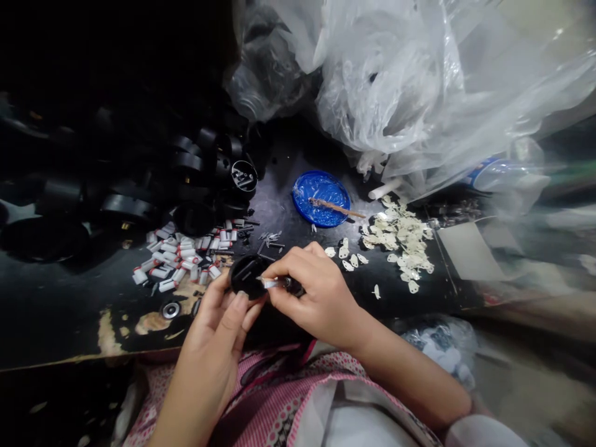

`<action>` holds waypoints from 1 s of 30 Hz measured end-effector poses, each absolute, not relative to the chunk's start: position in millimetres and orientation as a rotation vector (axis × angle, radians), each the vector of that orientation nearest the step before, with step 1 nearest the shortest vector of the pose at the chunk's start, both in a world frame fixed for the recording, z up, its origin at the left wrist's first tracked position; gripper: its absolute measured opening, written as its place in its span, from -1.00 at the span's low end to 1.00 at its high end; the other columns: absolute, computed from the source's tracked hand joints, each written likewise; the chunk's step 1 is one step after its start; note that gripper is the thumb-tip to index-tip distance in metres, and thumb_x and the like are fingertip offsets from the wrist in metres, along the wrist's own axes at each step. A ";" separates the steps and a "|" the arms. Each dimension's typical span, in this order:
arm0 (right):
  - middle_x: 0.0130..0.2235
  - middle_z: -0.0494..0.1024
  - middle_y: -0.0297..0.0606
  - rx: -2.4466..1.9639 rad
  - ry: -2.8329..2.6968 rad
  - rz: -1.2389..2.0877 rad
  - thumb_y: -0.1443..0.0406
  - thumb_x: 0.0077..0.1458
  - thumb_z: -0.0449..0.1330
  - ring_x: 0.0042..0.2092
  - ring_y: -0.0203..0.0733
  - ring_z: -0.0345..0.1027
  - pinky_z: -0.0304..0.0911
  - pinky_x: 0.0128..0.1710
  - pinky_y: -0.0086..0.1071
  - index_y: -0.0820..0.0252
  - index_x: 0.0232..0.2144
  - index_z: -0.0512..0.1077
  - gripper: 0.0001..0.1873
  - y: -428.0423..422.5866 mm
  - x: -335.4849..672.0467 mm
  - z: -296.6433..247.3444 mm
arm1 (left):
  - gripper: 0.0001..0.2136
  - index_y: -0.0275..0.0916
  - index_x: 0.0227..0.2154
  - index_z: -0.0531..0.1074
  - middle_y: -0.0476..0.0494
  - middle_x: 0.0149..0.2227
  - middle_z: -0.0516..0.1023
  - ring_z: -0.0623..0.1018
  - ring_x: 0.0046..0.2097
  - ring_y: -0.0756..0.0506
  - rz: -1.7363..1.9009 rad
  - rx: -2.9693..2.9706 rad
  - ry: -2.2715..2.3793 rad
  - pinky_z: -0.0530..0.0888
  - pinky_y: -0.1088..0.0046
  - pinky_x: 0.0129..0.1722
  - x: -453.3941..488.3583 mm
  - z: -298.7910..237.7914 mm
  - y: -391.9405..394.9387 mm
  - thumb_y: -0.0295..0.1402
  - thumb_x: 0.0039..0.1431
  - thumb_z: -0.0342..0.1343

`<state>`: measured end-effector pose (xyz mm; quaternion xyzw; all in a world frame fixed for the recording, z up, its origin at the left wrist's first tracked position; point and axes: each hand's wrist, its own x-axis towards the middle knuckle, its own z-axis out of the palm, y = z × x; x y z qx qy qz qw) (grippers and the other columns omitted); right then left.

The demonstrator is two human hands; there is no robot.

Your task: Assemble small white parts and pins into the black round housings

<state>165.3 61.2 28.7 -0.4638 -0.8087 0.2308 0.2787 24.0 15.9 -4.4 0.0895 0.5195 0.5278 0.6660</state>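
My left hand (223,329) is closed around a round black plastic part (244,276), its face tilted up toward me. The thumb rests at the part's lower edge. From the right side my right hand (319,288) pinches a small white piece (270,283) against or just beside the rim. A dark item (293,286) lies under its curled fingers, mostly hidden, so its kind is unclear. Left of the hands lies a pile of white cylinders with red ends (179,254). Small springs (266,253) are scattered beyond the round part.
Many round black housings (125,208) crowd the dark left side. A blue lid (302,202) with a brown stick (338,208) across it sits mid-table. Flat cream-coloured pieces (400,236) are heaped at right. Clear plastic bags (391,81) bulge at the back. A metal ring (171,309) lies near the front edge.
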 end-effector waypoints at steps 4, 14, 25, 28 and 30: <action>-0.41 0.53 -0.39 -1.230 -2.230 0.533 0.41 0.09 0.10 -0.38 -0.35 0.34 0.04 -0.25 -0.31 0.20 -0.40 0.42 -0.90 61.2 164.0 25.9 | -0.74 -0.01 -0.24 0.50 0.00 -0.18 0.60 0.56 -0.05 -0.15 1.177 0.241 1.138 0.52 0.33 -0.07 24.9 -3.7 15.1 -0.25 -0.06 0.31; -0.49 0.47 -0.33 -1.180 -2.433 0.370 0.42 0.10 0.04 -0.46 -0.31 0.23 -0.01 -0.31 -0.31 0.25 -0.47 0.43 -0.81 61.8 164.0 26.4 | -0.74 -0.09 -0.19 0.46 -0.02 -0.18 0.61 0.55 -0.05 -0.08 1.111 0.507 1.109 0.44 0.43 -0.02 20.4 -9.8 16.1 -0.31 0.02 0.26; -0.30 0.57 -0.33 -1.415 -2.296 0.646 0.36 0.23 0.08 -0.29 -0.28 0.36 0.03 -0.23 -0.33 0.19 -0.23 0.46 -0.85 55.6 184.8 43.4 | -0.75 -0.19 -0.18 0.51 -0.16 -0.14 0.62 0.60 -0.12 -0.15 1.009 0.279 1.021 0.51 0.36 -0.11 6.0 -3.4 20.4 -0.23 0.08 0.20; -0.24 0.56 -0.29 -1.631 -2.437 0.602 0.31 0.19 0.14 -0.21 -0.18 0.38 0.04 -0.19 -0.28 0.20 -0.20 0.44 -0.86 53.3 191.7 33.7 | -0.74 -0.24 -0.22 0.53 -0.23 -0.17 0.63 0.59 -0.11 -0.19 1.019 0.235 0.969 0.52 0.33 -0.11 3.4 -2.8 21.2 -0.21 0.09 0.19; -0.21 0.54 -0.26 -1.661 -2.551 0.592 0.27 0.16 0.18 -0.20 -0.13 0.39 0.04 -0.17 -0.25 0.20 -0.18 0.42 -0.82 51.5 191.7 23.0 | -0.75 -0.25 -0.22 0.53 -0.23 -0.15 0.62 0.59 -0.10 -0.20 1.029 0.223 0.961 0.52 0.33 -0.10 3.3 -3.0 21.5 -0.22 0.08 0.20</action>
